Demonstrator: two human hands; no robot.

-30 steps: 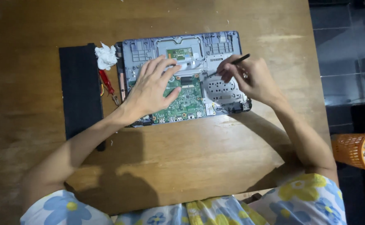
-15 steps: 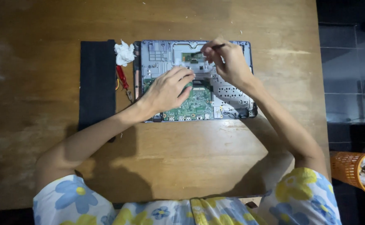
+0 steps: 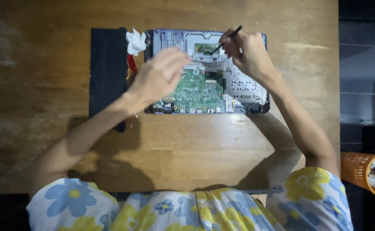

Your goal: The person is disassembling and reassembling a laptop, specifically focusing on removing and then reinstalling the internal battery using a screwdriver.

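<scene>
An opened laptop base (image 3: 247, 92) lies on the wooden table (image 3: 196, 145), with its green circuit board (image 3: 198, 92) exposed. My right hand (image 3: 247, 53) holds a thin dark tool (image 3: 226, 39) like a pen, its tip down on the pale panel near the laptop's far edge. My left hand (image 3: 159, 77) hovers over the left part of the board, fingers loosely spread and blurred, holding nothing that I can see.
A black rectangular panel (image 3: 107, 72) lies left of the laptop. A crumpled white tissue (image 3: 136, 42) and a red-handled item (image 3: 131, 64) sit between them. An orange mesh bin (image 3: 363, 171) with paper stands on the dark floor at the right.
My left hand has lifted off the board and drawn slightly left. My right hand stays at the far edge with the tool, and the view has shifted a little.
</scene>
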